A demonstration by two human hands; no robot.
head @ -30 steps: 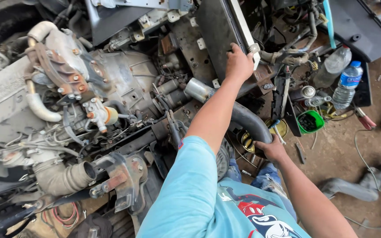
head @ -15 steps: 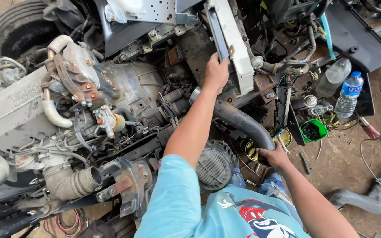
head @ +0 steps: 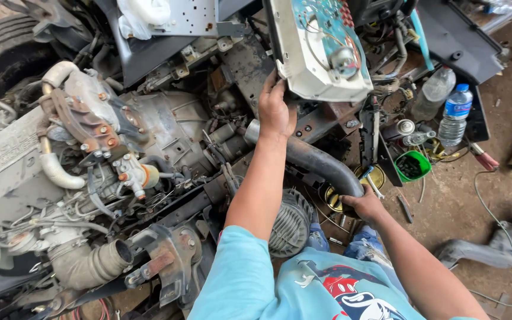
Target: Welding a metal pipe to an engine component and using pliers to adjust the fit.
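Holding the hose (head: 321,163): right hand (head: 362,204) fingers grip its lower end; left hand (head: 277,109) fingers close on the panel (head: 321,53) edge above, steadying both.

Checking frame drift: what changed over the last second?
The white, flat instrument-cluster panel has tipped toward the camera, now showing its teal circuit back; earlier only its thin edge showed. The left hand stays gripping its lower edge. The right hand still holds the black curved rubber hose; the bottles are unmoved.
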